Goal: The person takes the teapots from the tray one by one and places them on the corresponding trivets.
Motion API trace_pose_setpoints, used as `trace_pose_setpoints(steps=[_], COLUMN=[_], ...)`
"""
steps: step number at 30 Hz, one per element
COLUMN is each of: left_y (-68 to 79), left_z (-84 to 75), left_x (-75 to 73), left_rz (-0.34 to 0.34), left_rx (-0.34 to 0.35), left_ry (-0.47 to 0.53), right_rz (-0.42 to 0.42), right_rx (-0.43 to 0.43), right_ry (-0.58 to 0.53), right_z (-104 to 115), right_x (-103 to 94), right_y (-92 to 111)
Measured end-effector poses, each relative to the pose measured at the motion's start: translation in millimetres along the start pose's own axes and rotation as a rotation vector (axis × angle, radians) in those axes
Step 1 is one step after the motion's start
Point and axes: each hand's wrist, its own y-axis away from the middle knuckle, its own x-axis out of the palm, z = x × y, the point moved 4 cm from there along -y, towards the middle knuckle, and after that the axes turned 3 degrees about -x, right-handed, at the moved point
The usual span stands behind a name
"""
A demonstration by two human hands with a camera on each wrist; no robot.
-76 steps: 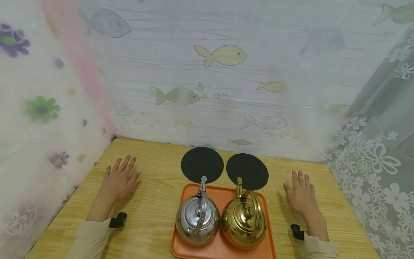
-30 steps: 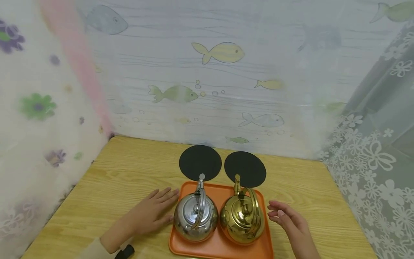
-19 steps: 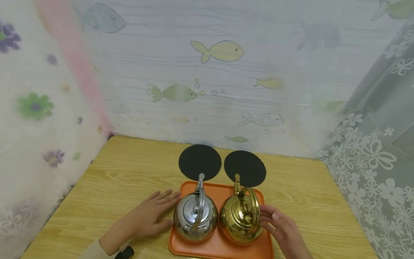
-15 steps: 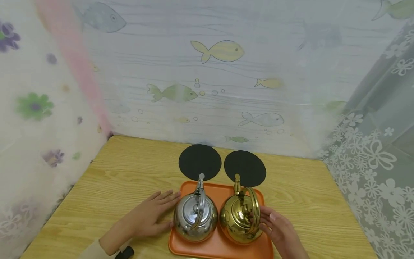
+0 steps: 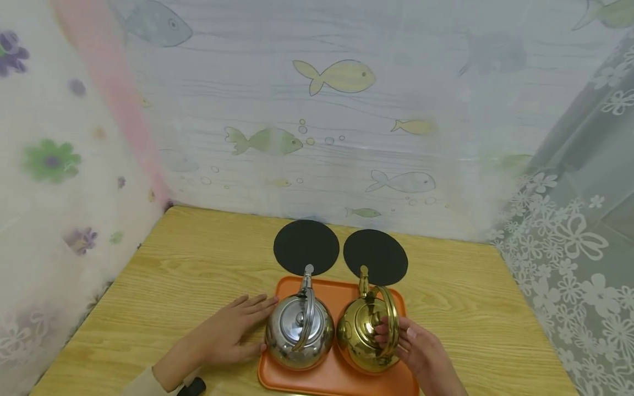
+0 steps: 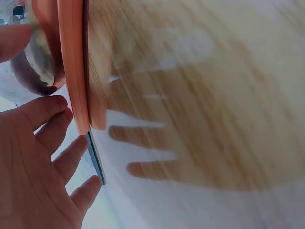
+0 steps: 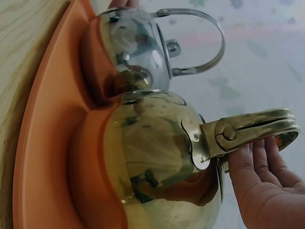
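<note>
A silver kettle (image 5: 299, 352) and a gold kettle (image 5: 349, 333) stand side by side on an orange tray (image 5: 332, 382), spouts pointing away from me. My right hand (image 5: 428, 352) is at the gold kettle's right side; its fingers reach under the arched handle (image 7: 257, 125) in the right wrist view, with no grip closed round it. My left hand (image 5: 223, 333) lies beside the silver kettle with fingers extended. In the left wrist view its fingertips are by the tray's rim (image 6: 74, 62); whether they touch the kettle I cannot tell.
Two black round mats, one left (image 5: 306, 247) and one right (image 5: 376, 257), lie on the wooden table (image 5: 213, 253) just beyond the tray. Fish-printed sheeting (image 5: 277, 181) hangs behind the table, with a flowered lace curtain (image 5: 569, 242) at the right.
Both hands have come in from the table's sides towards the kettles. Over the last half second my right fingers have slid under the gold handle; the left hand has stayed nearly still.
</note>
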Motion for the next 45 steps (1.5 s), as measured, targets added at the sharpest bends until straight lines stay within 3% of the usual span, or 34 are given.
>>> trace_pose_setpoints(steps=[13, 21, 39, 45], left_y=[-3.4, -0.7, 1.8, 0.8], left_z=[2.1, 2.9, 7.1, 5.7], left_x=[-1.8, 0.1, 7.7, 8.5], left_rz=[-0.019, -0.014, -0.047, -0.058], left_rx=[0.018, -0.015, -0.043, -0.047], left_ry=[-0.044, -0.053, -0.051, -0.028], right_rz=[0.035, 0.055, -0.215, -0.258], right_rx=[-0.09, -0.178, -0.11, -0.155], right_ry=[-0.005, -0.017, 0.226, 0.27], right_z=[3.6, 3.1, -0.3, 0.5], right_x=[7.6, 7.3, 2.1, 2.8], right_y=[-4.2, -3.3, 0.2, -2.6])
